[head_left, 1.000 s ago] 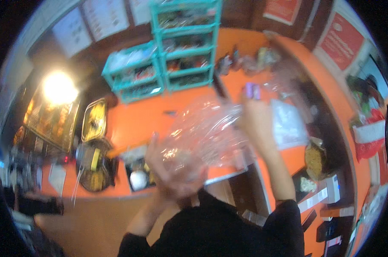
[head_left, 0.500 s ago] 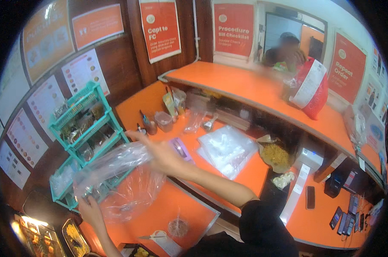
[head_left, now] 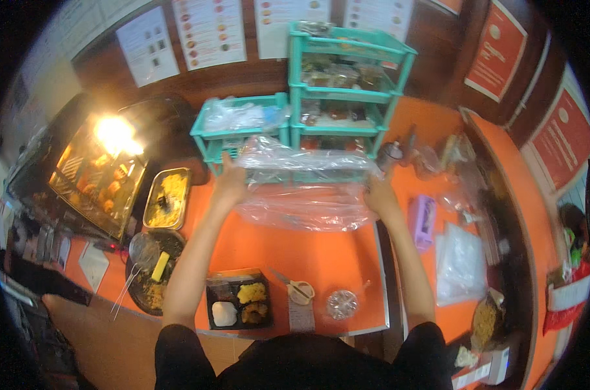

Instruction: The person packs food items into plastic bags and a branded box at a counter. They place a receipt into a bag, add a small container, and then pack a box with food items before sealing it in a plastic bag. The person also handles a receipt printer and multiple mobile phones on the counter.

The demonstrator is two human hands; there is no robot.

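Note:
A clear plastic bag is stretched level between my two hands over the orange counter, its lower part hanging down. My left hand grips its left end; the fingers of my right hand are closed on its right end. Nearer to me, a black compartment tray holds white rice, yellow food and a browned piece. Beside it lie scissors with pale handles, on a paper slip. A small tied clear bag with dark contents sits to their right.
Behind the bag stand teal basket racks with packets. To the left are a lit food warmer, a metal pan of yellow food and a dark pan. Rightward lie a purple box and stacked clear bags.
My view has turned left toward the racks. The plastic bag, earlier slanting between my hands, is now level in front of me, and both arms reach straight forward.

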